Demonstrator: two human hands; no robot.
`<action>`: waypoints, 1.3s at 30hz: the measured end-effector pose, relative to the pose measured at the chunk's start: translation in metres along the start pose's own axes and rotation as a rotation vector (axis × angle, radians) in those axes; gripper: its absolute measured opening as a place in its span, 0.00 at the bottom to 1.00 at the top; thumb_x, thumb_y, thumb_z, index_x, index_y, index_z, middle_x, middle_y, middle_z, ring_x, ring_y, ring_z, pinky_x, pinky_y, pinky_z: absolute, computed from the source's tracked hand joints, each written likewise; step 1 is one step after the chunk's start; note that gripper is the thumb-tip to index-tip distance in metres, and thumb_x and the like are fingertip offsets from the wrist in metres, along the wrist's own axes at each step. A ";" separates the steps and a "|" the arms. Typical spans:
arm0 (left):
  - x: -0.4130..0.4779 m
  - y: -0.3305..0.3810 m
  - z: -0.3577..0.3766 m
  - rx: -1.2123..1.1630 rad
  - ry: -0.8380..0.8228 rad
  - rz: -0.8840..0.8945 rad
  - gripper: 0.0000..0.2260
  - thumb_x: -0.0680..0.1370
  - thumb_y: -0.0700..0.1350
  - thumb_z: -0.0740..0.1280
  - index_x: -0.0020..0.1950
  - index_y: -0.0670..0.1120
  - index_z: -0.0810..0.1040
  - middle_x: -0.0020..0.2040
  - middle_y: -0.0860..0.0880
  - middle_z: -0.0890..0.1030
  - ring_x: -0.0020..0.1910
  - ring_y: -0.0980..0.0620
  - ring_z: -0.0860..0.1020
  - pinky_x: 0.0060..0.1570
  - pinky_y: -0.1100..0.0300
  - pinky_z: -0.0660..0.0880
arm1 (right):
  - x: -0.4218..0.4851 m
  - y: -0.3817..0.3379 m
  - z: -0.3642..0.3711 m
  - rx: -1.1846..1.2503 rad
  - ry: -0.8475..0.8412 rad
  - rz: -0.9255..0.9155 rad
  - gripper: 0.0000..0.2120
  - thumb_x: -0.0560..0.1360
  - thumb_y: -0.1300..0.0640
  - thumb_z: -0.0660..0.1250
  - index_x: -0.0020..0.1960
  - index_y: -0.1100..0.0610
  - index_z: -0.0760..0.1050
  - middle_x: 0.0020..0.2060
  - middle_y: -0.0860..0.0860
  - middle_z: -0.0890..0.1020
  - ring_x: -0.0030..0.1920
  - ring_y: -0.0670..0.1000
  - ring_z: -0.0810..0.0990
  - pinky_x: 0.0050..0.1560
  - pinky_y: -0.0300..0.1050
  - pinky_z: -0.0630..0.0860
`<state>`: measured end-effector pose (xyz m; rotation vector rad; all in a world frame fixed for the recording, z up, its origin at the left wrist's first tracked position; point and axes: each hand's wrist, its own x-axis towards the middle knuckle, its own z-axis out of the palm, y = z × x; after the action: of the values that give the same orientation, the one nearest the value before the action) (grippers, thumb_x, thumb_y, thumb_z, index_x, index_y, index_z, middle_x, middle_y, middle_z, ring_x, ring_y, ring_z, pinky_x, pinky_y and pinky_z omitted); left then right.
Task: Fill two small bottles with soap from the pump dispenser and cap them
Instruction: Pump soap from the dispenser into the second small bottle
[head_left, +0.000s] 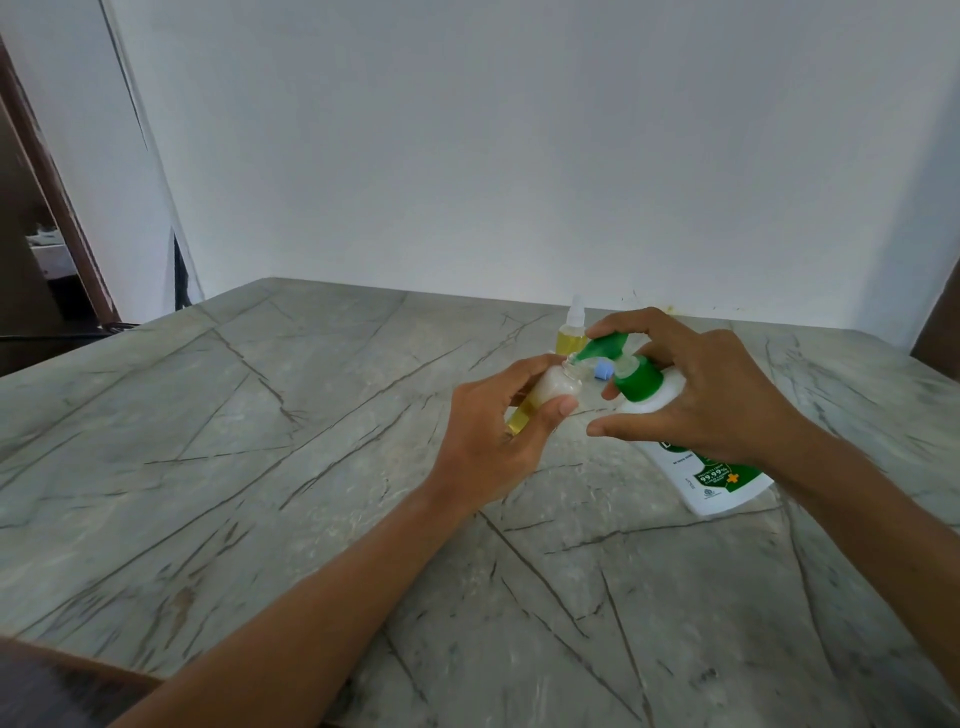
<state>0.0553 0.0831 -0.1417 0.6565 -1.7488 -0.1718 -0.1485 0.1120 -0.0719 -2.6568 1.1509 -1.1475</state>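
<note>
Forearms reach in from the near edge over the veined stone table, which carries everything. Right of centre on it stands the white pump dispenser. The right hand arches over its green head, forefinger along the spout, another fingertip hooked by the collar, thumb held free. The left hand grips a small bottle between thumb and fingers, tilted, its open neck touching or just under the spout tip; I cannot tell which. The main risk, as I judge it, is soap missing that narrow neck and running over fingers and table, if the press shifts the spout or the tilted bottle slips. A hard stroke could overfill it, since it looks yellow below and pale near the shoulder. The dispenser might skid, as nothing steadies its body. Just behind the spout stands a second small bottle, capped, holding yellow liquid, where a careless move could knock it. A blue cap lies beneath the spout, where drips would foul it.
</note>
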 end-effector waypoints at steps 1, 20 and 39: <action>0.000 0.000 0.000 0.003 0.000 0.005 0.19 0.77 0.52 0.68 0.64 0.42 0.78 0.53 0.54 0.81 0.49 0.56 0.82 0.45 0.62 0.82 | 0.000 0.000 0.000 -0.007 0.003 0.002 0.32 0.58 0.33 0.73 0.59 0.31 0.65 0.41 0.39 0.83 0.39 0.40 0.82 0.40 0.35 0.79; 0.000 0.000 0.000 0.042 -0.004 -0.009 0.19 0.77 0.53 0.67 0.63 0.43 0.79 0.49 0.49 0.84 0.44 0.52 0.83 0.39 0.52 0.81 | 0.000 -0.001 -0.001 0.011 0.006 0.022 0.32 0.58 0.35 0.76 0.59 0.34 0.66 0.42 0.40 0.84 0.41 0.41 0.83 0.42 0.35 0.79; 0.000 0.001 0.000 0.045 -0.011 -0.033 0.19 0.78 0.54 0.67 0.63 0.44 0.79 0.49 0.49 0.84 0.44 0.51 0.82 0.39 0.53 0.81 | 0.001 -0.006 -0.002 0.019 0.007 0.017 0.31 0.58 0.35 0.75 0.58 0.35 0.67 0.42 0.34 0.81 0.42 0.36 0.82 0.43 0.27 0.75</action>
<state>0.0547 0.0837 -0.1412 0.7182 -1.7576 -0.1598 -0.1454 0.1163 -0.0684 -2.6266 1.1553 -1.1601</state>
